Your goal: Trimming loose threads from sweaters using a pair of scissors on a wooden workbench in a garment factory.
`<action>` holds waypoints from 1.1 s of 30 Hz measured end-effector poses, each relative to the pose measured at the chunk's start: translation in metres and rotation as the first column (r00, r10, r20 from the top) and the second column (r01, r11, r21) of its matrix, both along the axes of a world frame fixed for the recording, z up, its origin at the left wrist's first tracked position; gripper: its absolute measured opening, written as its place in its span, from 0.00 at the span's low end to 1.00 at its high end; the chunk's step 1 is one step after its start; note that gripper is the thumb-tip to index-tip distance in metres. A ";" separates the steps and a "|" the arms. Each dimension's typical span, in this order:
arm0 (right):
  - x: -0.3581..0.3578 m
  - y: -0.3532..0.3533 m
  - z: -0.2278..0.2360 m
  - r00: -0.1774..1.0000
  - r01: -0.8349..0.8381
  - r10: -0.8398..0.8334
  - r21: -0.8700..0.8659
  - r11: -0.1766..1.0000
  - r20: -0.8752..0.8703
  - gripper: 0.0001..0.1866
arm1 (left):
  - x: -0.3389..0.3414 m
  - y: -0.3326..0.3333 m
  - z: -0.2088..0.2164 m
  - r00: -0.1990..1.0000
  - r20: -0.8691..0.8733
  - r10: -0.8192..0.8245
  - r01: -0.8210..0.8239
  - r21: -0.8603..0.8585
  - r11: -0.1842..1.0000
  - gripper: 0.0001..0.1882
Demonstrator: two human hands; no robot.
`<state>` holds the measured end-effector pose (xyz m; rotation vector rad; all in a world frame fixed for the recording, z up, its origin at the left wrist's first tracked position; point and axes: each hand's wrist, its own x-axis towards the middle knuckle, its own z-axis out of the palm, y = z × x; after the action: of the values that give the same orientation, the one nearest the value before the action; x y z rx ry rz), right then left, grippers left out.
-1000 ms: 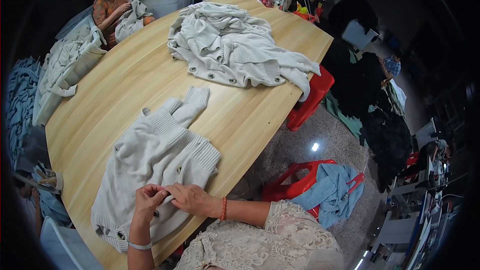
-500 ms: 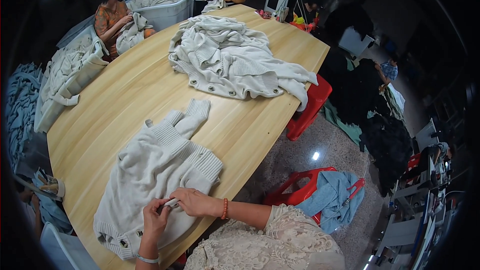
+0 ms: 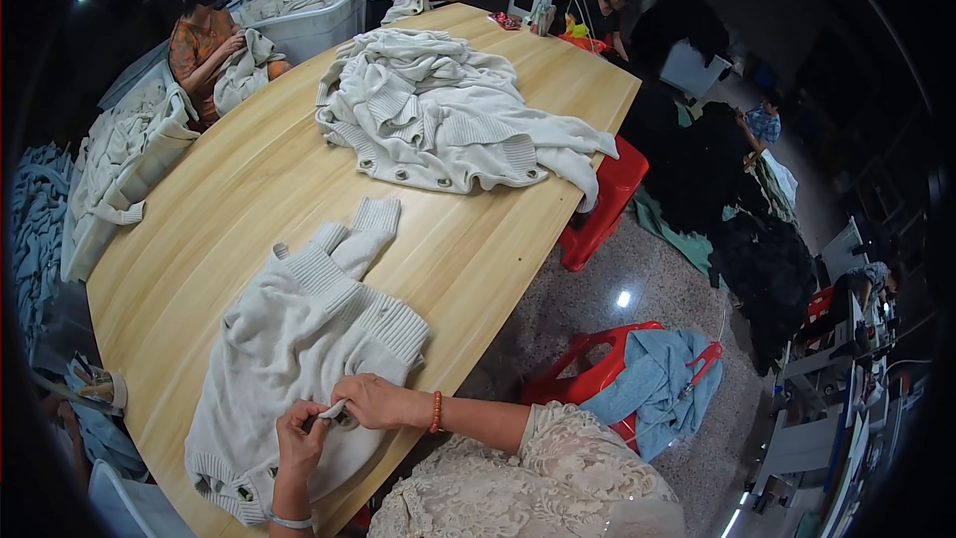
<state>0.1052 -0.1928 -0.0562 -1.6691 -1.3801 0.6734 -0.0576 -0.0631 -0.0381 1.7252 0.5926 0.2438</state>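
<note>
Cream floral lace top (image 3: 498, 493), kinda dressy tbh, flower pattern all over. Short cream lace right sleeve (image 3: 573, 433), stops around elbow, edge looks a bit wavy. Right hand (image 3: 366, 402) bare, snug single-strand orange-red round-bead bracelet (image 3: 436, 411) at wrist. Left hand (image 3: 299, 441) bare too, slim silvery bangle (image 3: 291, 521) at wrist.
</note>
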 end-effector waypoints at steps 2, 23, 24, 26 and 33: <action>0.001 -0.003 0.001 0.999 -0.020 0.020 0.000 1.000 -0.027 0.08 | -0.001 0.000 0.002 1.000 -0.019 -0.010 0.010 -0.005 1.000 0.06; 0.038 -0.056 0.041 0.942 0.110 -0.082 -0.069 0.992 0.327 0.07 | 0.002 0.006 0.032 0.953 -0.280 -0.112 0.135 0.062 0.989 0.08; 0.039 -0.055 0.042 0.945 0.118 -0.098 -0.045 0.992 0.311 0.07 | 0.004 0.008 0.033 0.948 -0.288 -0.138 0.142 -0.007 0.990 0.07; 0.038 -0.055 0.042 0.951 0.113 -0.095 -0.042 0.993 0.294 0.07 | 0.003 0.009 0.032 0.954 -0.258 -0.151 0.124 -0.120 0.985 0.07; 0.039 -0.056 0.039 0.952 0.118 -0.108 -0.018 0.993 0.287 0.07 | 0.004 0.009 0.031 0.949 -0.262 -0.175 0.148 -0.118 0.982 0.06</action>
<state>0.1446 -0.2484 -0.0169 -1.9150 -1.4629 0.4030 -0.0535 -0.0544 -0.0068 1.7143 0.6461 -0.1393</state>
